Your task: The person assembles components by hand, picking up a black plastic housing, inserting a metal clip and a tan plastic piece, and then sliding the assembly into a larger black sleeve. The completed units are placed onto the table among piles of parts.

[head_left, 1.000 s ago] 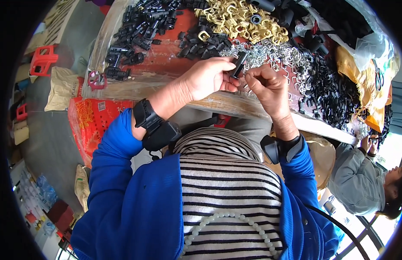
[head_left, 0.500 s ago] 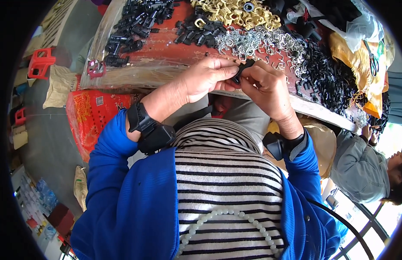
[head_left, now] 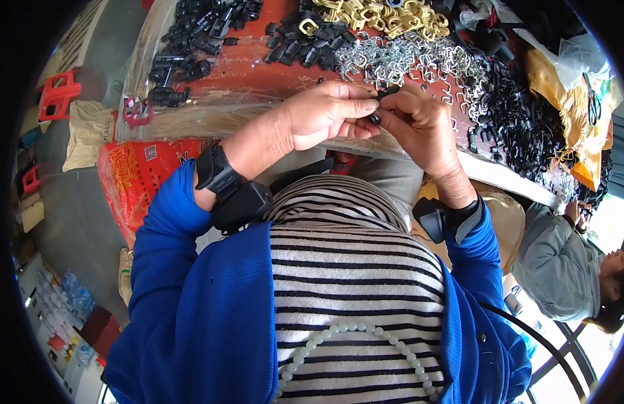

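Observation:
Both my hands meet just over the near edge of the red table [head_left: 258, 71]. Between their fingertips sits a small black part [head_left: 376, 116], mostly covered by the fingers, so its exact shape is hidden. My left hand [head_left: 322, 114] pinches it between thumb and forefinger, the lower fingers curled loosely. From the other side my right hand [head_left: 423, 128] grips the same part with bent fingers. Just beyond the hands lie a heap of bent silver metal hooks [head_left: 406, 59] and a pile of small black clips [head_left: 308, 44].
Black cylindrical assemblies [head_left: 204, 30] lie far left, golden metal rings [head_left: 386, 17] at the back. To the right are more black pieces [head_left: 517, 101], a yellow sack [head_left: 547, 87] and scissors [head_left: 592, 101]. Another person [head_left: 561, 262] sits at right; a red stool [head_left: 58, 95] stands left.
The black part has turned and shows less between my fingers. My hands stay close together in nearly the same place. The view has shifted slightly.

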`<state>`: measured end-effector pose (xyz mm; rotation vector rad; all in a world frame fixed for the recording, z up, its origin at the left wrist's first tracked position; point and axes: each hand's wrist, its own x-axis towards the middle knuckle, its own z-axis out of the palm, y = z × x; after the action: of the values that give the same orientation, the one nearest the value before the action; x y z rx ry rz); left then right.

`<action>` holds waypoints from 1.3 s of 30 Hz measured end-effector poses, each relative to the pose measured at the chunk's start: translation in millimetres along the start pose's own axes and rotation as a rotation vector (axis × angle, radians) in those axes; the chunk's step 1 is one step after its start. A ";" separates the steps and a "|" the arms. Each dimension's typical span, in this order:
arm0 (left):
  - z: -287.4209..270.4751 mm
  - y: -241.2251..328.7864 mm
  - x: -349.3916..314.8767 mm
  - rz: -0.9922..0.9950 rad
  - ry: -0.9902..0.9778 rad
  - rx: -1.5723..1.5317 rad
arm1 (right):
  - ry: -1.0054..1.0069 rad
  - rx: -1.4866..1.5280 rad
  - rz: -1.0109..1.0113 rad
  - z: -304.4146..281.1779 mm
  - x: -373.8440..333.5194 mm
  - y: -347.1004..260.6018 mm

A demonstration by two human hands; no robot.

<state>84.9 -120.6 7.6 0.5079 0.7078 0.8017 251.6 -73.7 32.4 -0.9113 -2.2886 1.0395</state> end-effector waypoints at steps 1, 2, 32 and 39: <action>0.1 -0.4 -0.2 -0.001 -0.006 -0.042 | 0.018 0.054 0.013 -0.4 -1.5 0.8; 0.5 -1.0 -1.0 -0.001 -0.012 -0.083 | 0.022 0.052 0.008 -1.8 -4.1 0.4; 0.3 -1.0 19.0 -0.120 -0.071 -0.122 | 0.139 -0.732 -0.029 -55.2 15.8 81.8; 0.9 -2.5 23.3 -0.110 -0.061 -0.134 | 0.150 -0.642 0.039 -55.1 18.4 108.3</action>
<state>98.2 -103.9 -2.1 0.3675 0.6158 0.7220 315.1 19.4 -16.5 -1.2236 -2.5116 0.2141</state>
